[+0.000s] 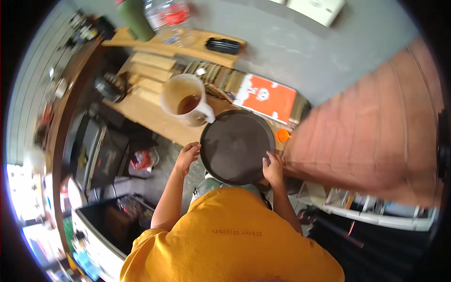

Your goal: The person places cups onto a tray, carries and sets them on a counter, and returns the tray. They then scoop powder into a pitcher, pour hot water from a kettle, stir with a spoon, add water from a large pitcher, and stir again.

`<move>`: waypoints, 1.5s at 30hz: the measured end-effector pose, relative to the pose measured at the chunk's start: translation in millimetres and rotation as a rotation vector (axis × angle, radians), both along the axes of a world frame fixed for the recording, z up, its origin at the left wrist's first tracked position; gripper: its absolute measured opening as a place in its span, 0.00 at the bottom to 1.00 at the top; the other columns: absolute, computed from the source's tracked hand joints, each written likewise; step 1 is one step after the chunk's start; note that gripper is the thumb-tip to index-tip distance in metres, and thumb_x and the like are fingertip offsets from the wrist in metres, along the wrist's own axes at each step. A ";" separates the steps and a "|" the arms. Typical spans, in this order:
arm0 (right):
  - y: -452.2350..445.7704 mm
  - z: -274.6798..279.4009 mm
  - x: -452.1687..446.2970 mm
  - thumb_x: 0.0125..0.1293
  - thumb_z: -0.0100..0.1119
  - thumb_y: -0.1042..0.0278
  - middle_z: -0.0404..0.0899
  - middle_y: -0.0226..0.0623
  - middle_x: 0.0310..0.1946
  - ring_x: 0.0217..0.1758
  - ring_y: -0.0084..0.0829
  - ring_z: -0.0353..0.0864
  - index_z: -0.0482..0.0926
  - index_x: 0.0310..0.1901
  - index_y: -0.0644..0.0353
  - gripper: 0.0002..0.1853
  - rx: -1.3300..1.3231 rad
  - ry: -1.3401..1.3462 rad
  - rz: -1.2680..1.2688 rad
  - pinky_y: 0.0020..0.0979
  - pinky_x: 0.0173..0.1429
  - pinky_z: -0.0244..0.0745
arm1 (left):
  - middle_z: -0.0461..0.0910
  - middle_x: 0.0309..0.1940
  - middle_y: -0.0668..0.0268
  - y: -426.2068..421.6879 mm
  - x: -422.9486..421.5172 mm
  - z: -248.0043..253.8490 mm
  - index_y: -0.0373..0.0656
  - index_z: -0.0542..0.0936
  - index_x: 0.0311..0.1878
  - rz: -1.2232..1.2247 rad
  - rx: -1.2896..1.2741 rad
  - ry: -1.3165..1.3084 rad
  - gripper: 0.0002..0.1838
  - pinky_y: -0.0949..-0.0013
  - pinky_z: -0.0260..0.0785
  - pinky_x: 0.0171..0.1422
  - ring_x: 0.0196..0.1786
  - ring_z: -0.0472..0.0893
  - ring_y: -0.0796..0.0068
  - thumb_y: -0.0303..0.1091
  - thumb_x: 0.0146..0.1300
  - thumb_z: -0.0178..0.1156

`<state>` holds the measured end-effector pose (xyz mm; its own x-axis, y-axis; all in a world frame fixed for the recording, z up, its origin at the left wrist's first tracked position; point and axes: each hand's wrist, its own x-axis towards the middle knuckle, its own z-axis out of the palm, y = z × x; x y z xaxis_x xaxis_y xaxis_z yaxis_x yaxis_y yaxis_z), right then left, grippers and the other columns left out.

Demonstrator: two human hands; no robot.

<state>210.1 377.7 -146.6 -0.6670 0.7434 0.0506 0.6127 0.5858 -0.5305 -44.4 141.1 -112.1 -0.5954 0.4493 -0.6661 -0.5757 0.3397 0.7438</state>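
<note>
Fingers loosely curled, left hand and right hand flank a round tray at its rim, grip unclear; level, even handling best spares the adjacent jug.

The dark tray hides part of the table, and the top edge crops the white box.

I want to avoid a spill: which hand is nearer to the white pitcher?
Left. In the picture, the left hand is just below the white pitcher; the right hand is farther, across the dark tray.
</note>
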 end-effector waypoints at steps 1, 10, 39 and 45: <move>1.8 8.4 -10.8 0.63 0.59 0.64 0.77 0.47 0.52 0.54 0.48 0.75 0.79 0.50 0.61 0.16 -0.002 0.004 0.071 0.42 0.58 0.70 | 0.76 0.54 0.62 -10.6 4.3 6.1 0.37 0.72 0.62 0.071 -0.002 0.004 0.29 0.64 0.64 0.60 0.57 0.74 0.69 0.44 0.63 0.60; -70.7 43.9 -108.8 0.65 0.59 0.63 0.84 0.41 0.26 0.31 0.38 0.85 0.83 0.39 0.63 0.11 -0.557 0.050 0.690 0.33 0.38 0.76 | 0.81 0.45 0.65 -153.7 90.1 75.2 0.39 0.79 0.50 0.614 -0.043 0.225 0.20 0.69 0.67 0.54 0.49 0.78 0.74 0.48 0.68 0.55; -663.2 87.5 -289.2 0.63 0.60 0.73 0.84 0.41 0.30 0.33 0.28 0.86 0.82 0.42 0.64 0.08 -0.668 0.104 1.707 0.25 0.35 0.76 | 0.81 0.34 0.67 -657.1 199.2 116.0 0.43 0.80 0.40 1.684 -0.122 0.482 0.18 0.72 0.68 0.44 0.39 0.79 0.78 0.49 0.72 0.51; -761.8 85.0 -347.4 0.64 0.60 0.74 0.85 0.40 0.30 0.32 0.25 0.85 0.82 0.42 0.66 0.08 -0.741 0.051 1.835 0.23 0.34 0.76 | 0.81 0.34 0.68 -690.2 190.8 96.9 0.42 0.80 0.42 1.809 -0.163 0.341 0.20 0.74 0.67 0.44 0.39 0.78 0.79 0.50 0.71 0.51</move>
<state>-137.2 -384.2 -61.6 -0.5313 -0.8339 0.1492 -0.3848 0.0806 -0.9195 146.4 -549.2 -15.2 -0.3200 -0.8617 -0.3938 -0.1244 -0.3739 0.9191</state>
